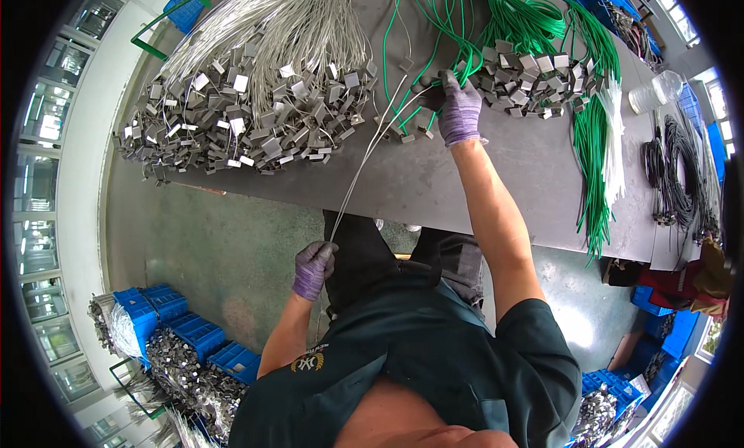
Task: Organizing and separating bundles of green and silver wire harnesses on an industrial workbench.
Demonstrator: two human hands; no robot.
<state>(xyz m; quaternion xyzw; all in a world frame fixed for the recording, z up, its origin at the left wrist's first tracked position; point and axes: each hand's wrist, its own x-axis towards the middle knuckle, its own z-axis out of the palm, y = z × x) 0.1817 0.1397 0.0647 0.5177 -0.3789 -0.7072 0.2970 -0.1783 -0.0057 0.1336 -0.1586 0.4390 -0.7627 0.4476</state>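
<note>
Below the table edge, left hand (314, 268) in purple glove, fingers curled tight around the ends of thin clear cables (364, 157) that run up onto the grey table (465, 184). Right hand (459, 107), gloved too, reaches across the tabletop, fingers closed on green cables (434, 29) beside a pile of metal tags (535, 80). Big heap of clear tagged cables (248, 99) lies well left. Blue crates (198, 336) on floor.

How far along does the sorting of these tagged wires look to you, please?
Apparently done: a big heap of silver tagged wires lies on the table. In hand: the left hand pulls a few pale wires down; the right hand presses among green wires. Left: more green bundles.
</note>
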